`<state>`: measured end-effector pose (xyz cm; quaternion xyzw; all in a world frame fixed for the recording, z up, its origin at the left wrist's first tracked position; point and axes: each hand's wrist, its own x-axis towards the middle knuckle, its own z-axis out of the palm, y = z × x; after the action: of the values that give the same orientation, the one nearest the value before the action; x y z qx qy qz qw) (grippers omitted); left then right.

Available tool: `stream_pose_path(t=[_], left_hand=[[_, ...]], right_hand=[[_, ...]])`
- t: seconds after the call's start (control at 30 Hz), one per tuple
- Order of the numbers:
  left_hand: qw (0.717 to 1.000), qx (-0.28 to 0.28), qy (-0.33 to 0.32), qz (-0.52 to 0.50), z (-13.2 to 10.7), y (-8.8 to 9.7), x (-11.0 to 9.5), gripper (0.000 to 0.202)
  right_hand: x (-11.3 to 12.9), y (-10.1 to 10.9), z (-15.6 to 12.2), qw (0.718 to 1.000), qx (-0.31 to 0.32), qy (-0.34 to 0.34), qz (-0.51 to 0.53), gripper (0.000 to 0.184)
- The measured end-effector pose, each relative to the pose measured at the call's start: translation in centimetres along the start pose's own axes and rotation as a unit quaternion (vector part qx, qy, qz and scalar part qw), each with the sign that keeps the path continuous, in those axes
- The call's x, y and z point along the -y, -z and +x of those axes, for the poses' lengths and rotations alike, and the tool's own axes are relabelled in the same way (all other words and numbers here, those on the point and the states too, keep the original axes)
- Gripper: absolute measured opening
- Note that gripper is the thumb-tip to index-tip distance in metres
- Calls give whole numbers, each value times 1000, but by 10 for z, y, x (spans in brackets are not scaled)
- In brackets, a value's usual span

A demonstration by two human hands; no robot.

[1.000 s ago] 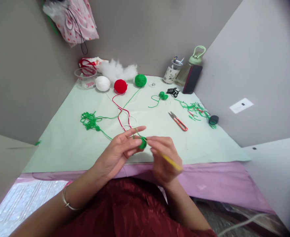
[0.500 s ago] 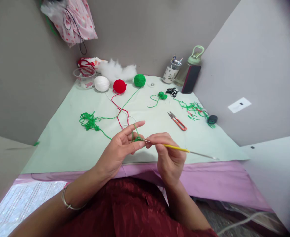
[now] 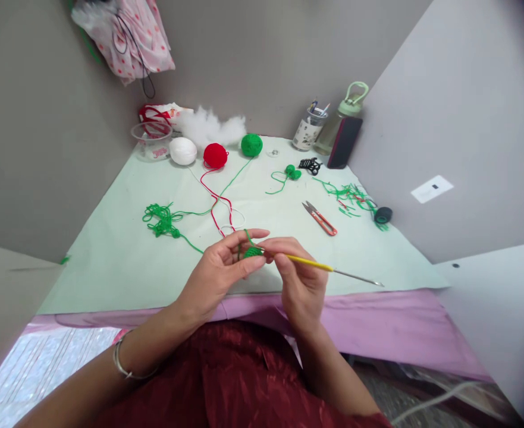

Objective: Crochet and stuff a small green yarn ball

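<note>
My left hand [image 3: 219, 267] pinches a small green crochet piece [image 3: 253, 252] between thumb and fingers, and green yarn loops over its raised index finger. In my right hand [image 3: 301, 279] is a crochet hook [image 3: 308, 261] with a yellow handle, closed in a pen-like grip. The hook's working tip meets the green piece, though the fingers partly hide it; its other metal end points right. From the left hand the yarn runs to a loose green tangle [image 3: 161, 220] on the table, and a strand goes on to the green yarn ball [image 3: 251, 145].
A red yarn ball [image 3: 215, 156], white yarn ball [image 3: 183, 151] and fluffy stuffing [image 3: 212, 128] sit at the back. Thread snips [image 3: 319, 219] lie right of my hands, near green yarn scraps [image 3: 351, 195] and black tape [image 3: 383, 215]. A bottle [image 3: 351, 107] and phone [image 3: 344, 142] stand back right.
My right hand and the hook have shifted slightly left, closer to the left hand. The left index finger has lowered a little, and more of the green piece shows.
</note>
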<state>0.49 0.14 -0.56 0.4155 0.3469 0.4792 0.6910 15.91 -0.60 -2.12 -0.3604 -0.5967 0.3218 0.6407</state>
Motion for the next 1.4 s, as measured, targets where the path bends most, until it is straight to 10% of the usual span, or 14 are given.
stream_pose_path(t=[0.2,0.4,0.6,0.8,0.93,1.13,1.4], left_hand=[[1000,-25,-17,-5,1,2,-1,31],[984,-1,85,-155,4,-1,1,50],[977,-8,105,-188,7,7,1,39],[992,-49,8,-113,5,4,2,39],[996,-49,-15,-67,2,-4,5,46],[989,-21,51,-136,-1,-5,7,51],[988,-23,42,-146,5,6,3,37]], right_hand=[[-2,0,-3,997,-2,47,-64,25],[-14,-1,-13,929,-6,246,-277,45],[-5,4,-4,992,-43,76,-87,25],[-5,2,5,983,-75,-85,144,13],[-6,-3,3,988,-39,-75,129,16],[-6,-7,-10,963,-60,176,-194,30],[-5,1,4,988,-92,-71,106,15]])
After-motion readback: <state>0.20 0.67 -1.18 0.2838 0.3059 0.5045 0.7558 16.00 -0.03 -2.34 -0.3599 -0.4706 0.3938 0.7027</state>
